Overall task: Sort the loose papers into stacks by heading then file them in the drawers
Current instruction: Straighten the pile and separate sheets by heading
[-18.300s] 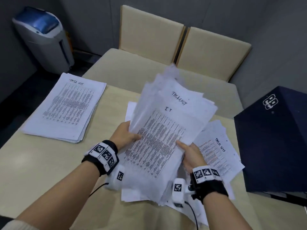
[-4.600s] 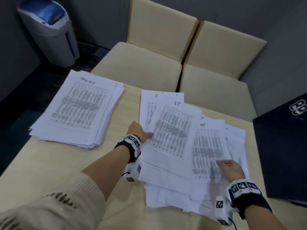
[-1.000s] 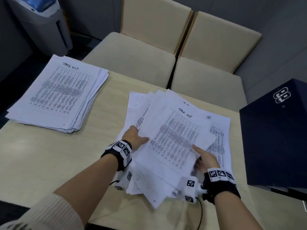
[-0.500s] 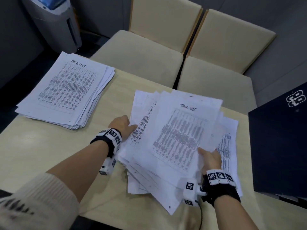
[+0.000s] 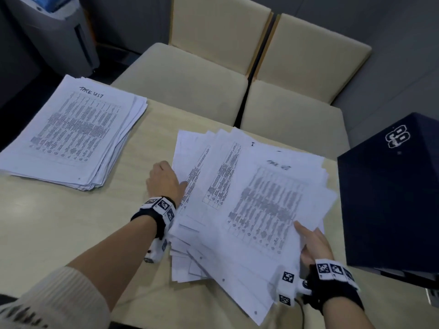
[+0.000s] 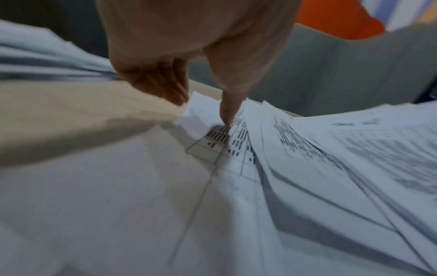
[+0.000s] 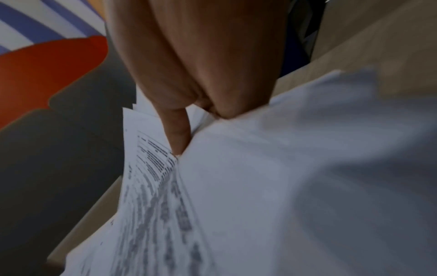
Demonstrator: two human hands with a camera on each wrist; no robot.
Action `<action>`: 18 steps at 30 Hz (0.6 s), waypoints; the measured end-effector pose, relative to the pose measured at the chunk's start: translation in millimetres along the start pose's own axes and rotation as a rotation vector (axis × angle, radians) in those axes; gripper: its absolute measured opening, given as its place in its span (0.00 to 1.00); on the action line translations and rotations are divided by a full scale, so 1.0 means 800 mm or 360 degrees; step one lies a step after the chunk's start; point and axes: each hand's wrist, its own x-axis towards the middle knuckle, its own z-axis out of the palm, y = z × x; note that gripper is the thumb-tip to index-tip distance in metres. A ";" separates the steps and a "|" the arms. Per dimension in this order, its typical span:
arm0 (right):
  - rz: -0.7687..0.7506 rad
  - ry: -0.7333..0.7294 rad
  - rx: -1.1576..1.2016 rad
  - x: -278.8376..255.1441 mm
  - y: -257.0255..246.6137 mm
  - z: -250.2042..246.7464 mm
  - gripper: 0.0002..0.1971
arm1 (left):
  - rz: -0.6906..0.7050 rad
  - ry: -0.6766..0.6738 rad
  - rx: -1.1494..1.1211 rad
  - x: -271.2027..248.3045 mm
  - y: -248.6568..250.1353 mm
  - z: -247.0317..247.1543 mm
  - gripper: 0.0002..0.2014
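1. At the bottom of the head view the surface (image 5: 71,224) is a flat, smooth, pale wood top.
2. Low on the left a fuzzy cream sleeve (image 5: 54,300) covers the arm. Both wrists wear black bands with small black-and-white square tags.
3. The right hand (image 5: 313,245) sits at the lower right. Its thumb lies on top of the top sheet and its fingers (image 7: 241,89) curl under the edge, so it pinches the paper.
4. The loose papers (image 5: 249,203) lie fanned out in a messy pile in the middle of the view. They are thin white sheets with grey printed grids and handwritten headings.
5. The left hand (image 5: 164,181) rests on the left edge of that pile. Its thumb presses down on a sheet, and its fingers (image 6: 156,82) bend at the paper's edge. I cannot tell if they grip it.
6. At the left a tidy sorted stack (image 5: 71,134) lies flat, well apart from the pile.
7. At the right edge stands a dark blue box (image 5: 389,198) with white marks on top.
8. Further up, two soft tan padded chairs (image 5: 213,74) stand side by side.
9. At the upper left is a grey bin (image 5: 59,29) with a blue lid, by a grey wall.
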 end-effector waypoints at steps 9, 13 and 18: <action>0.0226 -0.0373 -0.0114 0.021 0.000 0.102 0.35 | 0.0112 -0.0789 -0.0190 -0.009 0.025 -0.004 0.28; 0.0119 -0.0230 -0.0328 0.057 0.016 0.105 0.61 | 0.0221 -0.0853 -0.0495 -0.040 0.055 -0.011 0.29; -0.0125 -0.0063 -0.0063 0.032 0.013 0.088 0.23 | 0.0771 -0.0499 -0.0450 -0.071 0.103 -0.035 0.05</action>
